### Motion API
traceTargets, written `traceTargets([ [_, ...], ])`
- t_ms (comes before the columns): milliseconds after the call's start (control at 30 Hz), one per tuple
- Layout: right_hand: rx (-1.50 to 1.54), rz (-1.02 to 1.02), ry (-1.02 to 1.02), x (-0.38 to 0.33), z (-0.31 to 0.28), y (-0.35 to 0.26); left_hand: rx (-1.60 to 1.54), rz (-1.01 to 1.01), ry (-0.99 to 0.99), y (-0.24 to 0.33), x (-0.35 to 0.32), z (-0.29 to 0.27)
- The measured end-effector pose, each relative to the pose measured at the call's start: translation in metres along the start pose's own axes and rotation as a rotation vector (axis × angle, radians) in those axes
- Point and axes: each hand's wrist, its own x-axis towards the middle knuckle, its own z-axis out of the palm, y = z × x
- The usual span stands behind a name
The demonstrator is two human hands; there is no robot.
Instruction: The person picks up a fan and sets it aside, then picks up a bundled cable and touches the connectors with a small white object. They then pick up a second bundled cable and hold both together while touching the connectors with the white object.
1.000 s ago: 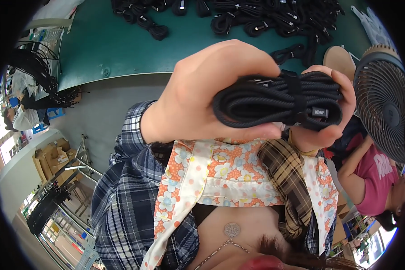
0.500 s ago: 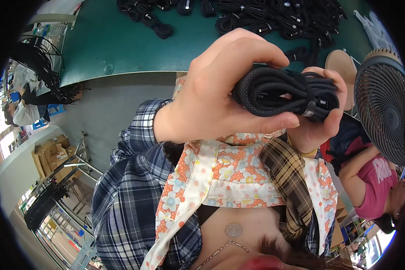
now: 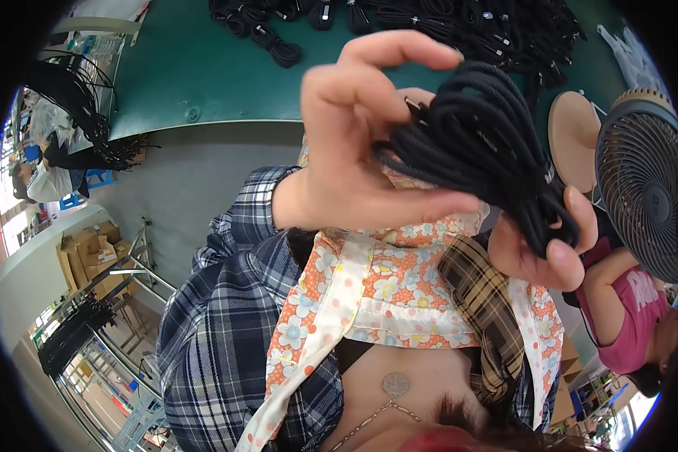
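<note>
While your right fingers (image 3: 566,264) grip lower end of black cable bundle (image 3: 486,139), your left fingers (image 3: 399,47) curve wide around its upper end, contact hard to tell. Beyond fingers, green table (image 3: 203,83) carries loose cable coils (image 3: 505,34); fan (image 3: 644,181) right of right fingers.

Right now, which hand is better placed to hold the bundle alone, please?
Probably the right hand: its fingers curl around the lower end of the bundle. The left hand is spread wide at the other end, so its grip looks looser.
</note>
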Motion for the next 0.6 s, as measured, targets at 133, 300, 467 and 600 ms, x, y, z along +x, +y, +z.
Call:
traceTargets([
  [133,-0.199,-0.058,0.091,-0.008,-0.001,-0.006,0.122,0.065,-0.092,0.004,-0.003,-0.004],
  [300,0.169,0.091,0.204,-0.004,0.015,-0.013,0.266,0.263,-0.044,0.004,-0.005,0.012],
  [467,0.218,0.100,0.177,-0.007,0.012,-0.008,0.238,0.329,-0.132,0.010,-0.001,0.011],
  [600,0.303,0.041,0.010,-0.008,-0.010,-0.015,0.045,0.117,-0.128,0.014,0.007,0.004],
])
